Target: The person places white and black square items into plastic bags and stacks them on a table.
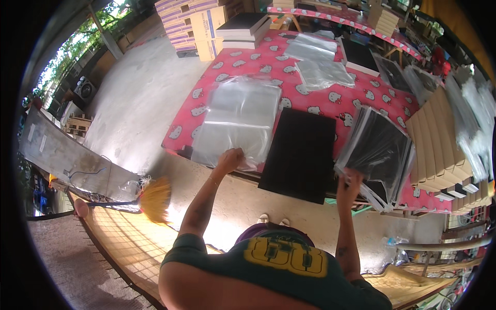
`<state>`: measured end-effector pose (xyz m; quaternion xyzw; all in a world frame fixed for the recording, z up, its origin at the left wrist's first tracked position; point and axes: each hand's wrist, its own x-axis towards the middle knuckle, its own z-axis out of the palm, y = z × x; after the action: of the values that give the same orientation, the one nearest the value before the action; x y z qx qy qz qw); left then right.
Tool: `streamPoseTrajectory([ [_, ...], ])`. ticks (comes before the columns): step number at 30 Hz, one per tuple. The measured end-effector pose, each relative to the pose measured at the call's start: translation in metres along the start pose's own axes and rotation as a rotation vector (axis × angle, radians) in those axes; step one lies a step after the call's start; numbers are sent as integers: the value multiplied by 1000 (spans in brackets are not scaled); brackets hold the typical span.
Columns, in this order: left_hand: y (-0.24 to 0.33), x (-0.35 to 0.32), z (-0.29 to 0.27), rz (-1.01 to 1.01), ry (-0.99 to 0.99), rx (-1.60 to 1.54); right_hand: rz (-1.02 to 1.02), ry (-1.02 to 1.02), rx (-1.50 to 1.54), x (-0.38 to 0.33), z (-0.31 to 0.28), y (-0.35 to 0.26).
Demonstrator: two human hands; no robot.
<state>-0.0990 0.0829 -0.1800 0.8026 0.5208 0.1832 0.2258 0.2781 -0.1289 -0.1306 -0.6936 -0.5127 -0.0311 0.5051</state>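
Note:
My left hand is closed at the near edge of a pile of clear plastic sleeves, its fingers curled against the film. To its right lies a flat black board, its near end reaching past the table edge. My right hand is at the board's right side, fingers apart, against the near left corner of a stack of black boards in clear sleeves. That stack is slightly fanned, with glossy film sticking out around it. Whether the right fingertips pinch any film is too small to make out.
The table has a pink patterned cover. More clear sleeves and a black-topped stack lie farther back. Brown cardboard pieces stand at the right. Cartons rise at the back left; a broom is at the lower left.

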Motion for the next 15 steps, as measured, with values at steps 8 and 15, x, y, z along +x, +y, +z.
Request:
streamPoseTrajectory([
  [8, 49, 24, -33, 221, 245, -411, 520, -977, 903, -36, 126, -94],
  [15, 123, -21, -30, 306, 437, -386, 765, -441, 1488, -15, 166, -146],
])
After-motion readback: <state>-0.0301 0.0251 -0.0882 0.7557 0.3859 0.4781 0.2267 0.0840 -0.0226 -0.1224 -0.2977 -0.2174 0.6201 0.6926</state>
